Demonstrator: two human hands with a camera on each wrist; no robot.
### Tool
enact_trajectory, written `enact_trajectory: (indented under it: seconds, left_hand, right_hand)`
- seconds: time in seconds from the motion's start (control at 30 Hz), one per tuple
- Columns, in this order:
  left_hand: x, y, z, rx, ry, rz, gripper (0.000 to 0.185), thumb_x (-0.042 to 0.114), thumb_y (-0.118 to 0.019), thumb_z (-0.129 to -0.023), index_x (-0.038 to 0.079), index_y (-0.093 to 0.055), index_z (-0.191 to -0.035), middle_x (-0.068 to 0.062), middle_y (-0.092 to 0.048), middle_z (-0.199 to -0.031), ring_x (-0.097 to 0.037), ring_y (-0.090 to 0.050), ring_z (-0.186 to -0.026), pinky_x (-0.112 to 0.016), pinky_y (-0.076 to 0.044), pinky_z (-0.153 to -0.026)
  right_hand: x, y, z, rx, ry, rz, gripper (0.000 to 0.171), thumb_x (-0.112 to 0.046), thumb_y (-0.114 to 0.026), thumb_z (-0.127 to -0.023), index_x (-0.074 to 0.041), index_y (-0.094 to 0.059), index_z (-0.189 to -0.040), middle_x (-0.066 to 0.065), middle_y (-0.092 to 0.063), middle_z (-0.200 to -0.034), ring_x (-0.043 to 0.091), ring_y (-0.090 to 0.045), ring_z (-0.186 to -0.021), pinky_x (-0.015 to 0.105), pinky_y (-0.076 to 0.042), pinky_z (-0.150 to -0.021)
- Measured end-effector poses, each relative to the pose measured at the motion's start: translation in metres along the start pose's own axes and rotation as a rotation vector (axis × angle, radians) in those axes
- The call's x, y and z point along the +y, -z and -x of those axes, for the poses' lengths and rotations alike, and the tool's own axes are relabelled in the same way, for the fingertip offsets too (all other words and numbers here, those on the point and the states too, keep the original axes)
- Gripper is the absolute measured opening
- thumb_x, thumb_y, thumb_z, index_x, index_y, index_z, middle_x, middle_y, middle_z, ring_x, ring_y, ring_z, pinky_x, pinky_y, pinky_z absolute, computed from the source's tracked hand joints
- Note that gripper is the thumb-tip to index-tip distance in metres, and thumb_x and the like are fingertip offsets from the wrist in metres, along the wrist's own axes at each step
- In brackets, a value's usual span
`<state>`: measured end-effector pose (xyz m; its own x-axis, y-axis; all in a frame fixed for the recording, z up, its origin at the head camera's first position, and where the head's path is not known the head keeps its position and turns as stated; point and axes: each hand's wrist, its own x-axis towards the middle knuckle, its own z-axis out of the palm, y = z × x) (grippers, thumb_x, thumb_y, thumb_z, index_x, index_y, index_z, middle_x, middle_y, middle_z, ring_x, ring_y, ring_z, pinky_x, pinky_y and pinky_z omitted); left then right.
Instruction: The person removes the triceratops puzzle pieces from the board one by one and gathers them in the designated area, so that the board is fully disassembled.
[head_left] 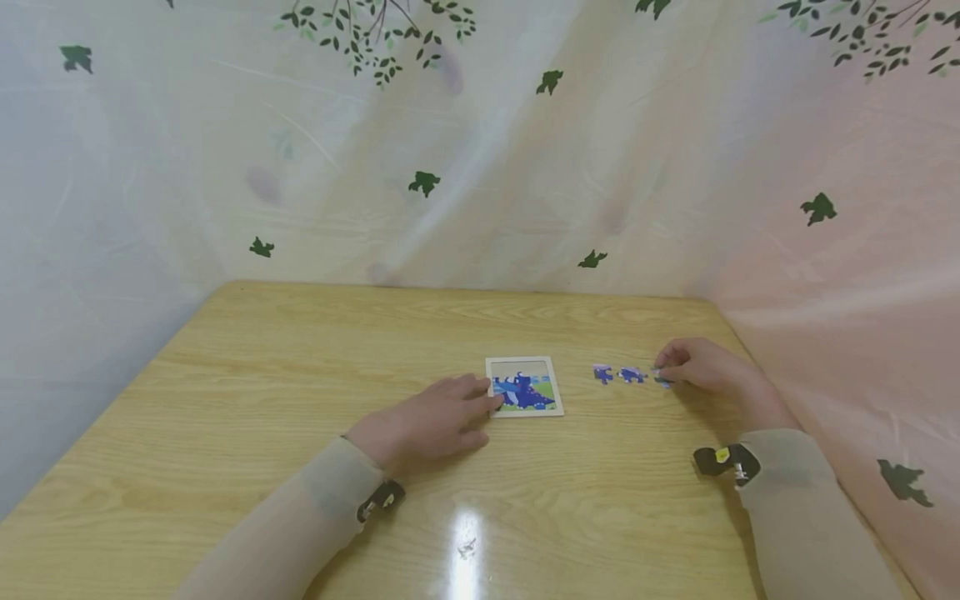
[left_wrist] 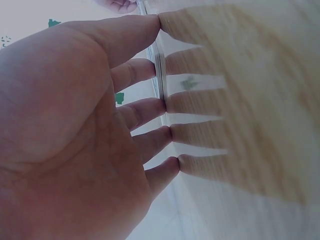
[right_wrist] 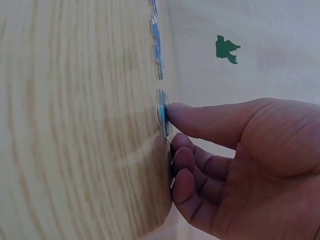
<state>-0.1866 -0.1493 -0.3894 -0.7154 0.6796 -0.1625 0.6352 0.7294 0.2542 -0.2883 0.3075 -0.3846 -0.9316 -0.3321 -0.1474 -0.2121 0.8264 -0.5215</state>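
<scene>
A small white-framed puzzle board (head_left: 523, 386) with a blue picture lies at the table's middle. My left hand (head_left: 480, 398) lies flat beside it, its straight fingers touching the board's left edge; in the left wrist view the left hand (left_wrist: 162, 95) has its fingertips (left_wrist: 167, 134) pressed on the table. To the right, two loose blue puzzle pieces (head_left: 602, 373) (head_left: 632, 375) lie in a row. My right hand (head_left: 663, 371) is at the third puzzle piece (head_left: 662, 381). Up close, the right hand (right_wrist: 169, 127) pinches this piece (right_wrist: 163, 114) against the wood, the other fingers (right_wrist: 187, 165) curled under.
The wooden table (head_left: 300, 400) is walled in by a pale curtain (head_left: 480, 167) printed with green leaves, at the back and on both sides. A wrist camera strap (head_left: 726, 460) sits on each sleeve. The loose pieces (right_wrist: 156, 40) lie just beyond my right hand.
</scene>
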Motion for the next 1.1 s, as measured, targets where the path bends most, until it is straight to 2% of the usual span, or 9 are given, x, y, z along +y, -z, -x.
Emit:
enact_trajectory:
  seconds: [0.13,0.27,0.37,0.5,0.77,1.1]
  left_hand:
    - [0.0,0.0,0.001,0.006,0.004,-0.006,0.065,0.043,-0.052,-0.118,0.019,-0.034,-0.175,-0.014,-0.026,-0.181,-0.038,-0.02,-0.167,-0.052,-0.014,-0.137]
    - [-0.001,-0.002,0.001,0.016,-0.003,-0.019,0.066,0.044,-0.052,-0.117,0.018,-0.033,-0.175,-0.014,-0.026,-0.181,-0.037,-0.021,-0.167,-0.053,-0.015,-0.137]
    - [-0.001,-0.003,0.0,0.026,-0.015,-0.021,0.067,0.044,-0.053,-0.117,0.016,-0.034,-0.175,-0.015,-0.027,-0.18,-0.038,-0.023,-0.167,-0.054,-0.016,-0.136]
    - [0.0,-0.002,-0.001,0.044,-0.024,-0.023,0.067,0.044,-0.054,-0.116,0.014,-0.037,-0.174,-0.017,-0.031,-0.178,-0.04,-0.027,-0.165,-0.055,-0.019,-0.136]
    - [0.0,-0.004,0.001,0.093,-0.003,0.004,0.063,0.044,-0.055,-0.116,0.017,-0.042,-0.172,-0.015,-0.035,-0.177,-0.037,-0.034,-0.162,-0.053,-0.025,-0.135]
    - [0.0,-0.004,0.001,0.081,-0.017,-0.056,0.064,0.046,-0.053,-0.117,0.016,-0.04,-0.172,-0.015,-0.036,-0.177,-0.037,-0.033,-0.163,-0.054,-0.026,-0.134]
  right_hand:
    - [-0.001,0.001,0.0,0.002,-0.001,0.001,0.02,-0.015,-0.073,-0.106,0.002,-0.071,-0.117,0.01,-0.074,-0.107,0.025,-0.061,-0.1,0.038,-0.049,-0.088]
    - [-0.012,0.002,0.004,0.041,-0.011,-0.015,0.024,-0.017,-0.067,-0.11,0.004,-0.07,-0.122,0.019,-0.072,-0.114,0.031,-0.064,-0.102,0.042,-0.054,-0.087]
    - [-0.03,0.003,0.006,0.097,-0.012,-0.032,0.029,-0.02,-0.062,-0.114,0.005,-0.068,-0.128,0.028,-0.069,-0.124,0.042,-0.065,-0.111,0.053,-0.057,-0.091]
    - [-0.062,-0.001,0.003,0.121,0.022,-0.068,0.034,-0.026,-0.061,-0.115,0.002,-0.067,-0.134,0.025,-0.067,-0.133,0.046,-0.062,-0.124,0.062,-0.056,-0.1]
    - [-0.121,-0.031,-0.019,0.081,0.168,-0.182,0.028,-0.022,-0.068,-0.112,-0.003,-0.071,-0.132,0.012,-0.071,-0.122,0.033,-0.067,-0.118,0.053,-0.057,-0.104]
    - [-0.167,-0.065,-0.042,-0.022,0.206,-0.2,0.028,-0.019,-0.072,-0.11,-0.005,-0.074,-0.134,0.006,-0.071,-0.114,0.027,-0.064,-0.109,0.042,-0.057,-0.098]
